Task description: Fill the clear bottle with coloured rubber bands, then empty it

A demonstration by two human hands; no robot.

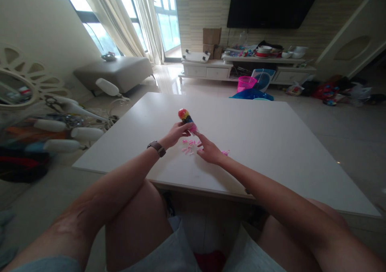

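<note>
Near the middle of the frame, the left hand [176, 134] grasps a small stack of coloured plastic pieces, red on top, then yellow, dark blue and pink [187, 120], holding it tilted just above the white rectangular table [271, 143]. A brown wristwatch [156, 148] sits on the left wrist. The right hand [209, 150] lies just right of the stack, its index finger stretched out so that the tip touches the pink lower end; whether its other fingers hold anything I cannot tell. Small loose pink plastic bits [189, 146] are scattered on the table between and just below the two hands, and one more pink bit [225, 152] shows beside the right hand's wrist.

In the upper middle of the frame, beyond the table, a pink mesh basket [246, 83] stands on the glossy floor beside a blue plastic item [251, 95]. Behind them runs a low white cabinet [211, 69] with dishes on it, under a dark wall-mounted screen [271, 2]. A grey upholstered bench [117, 71] stands at upper left beneath the curtained window.
</note>
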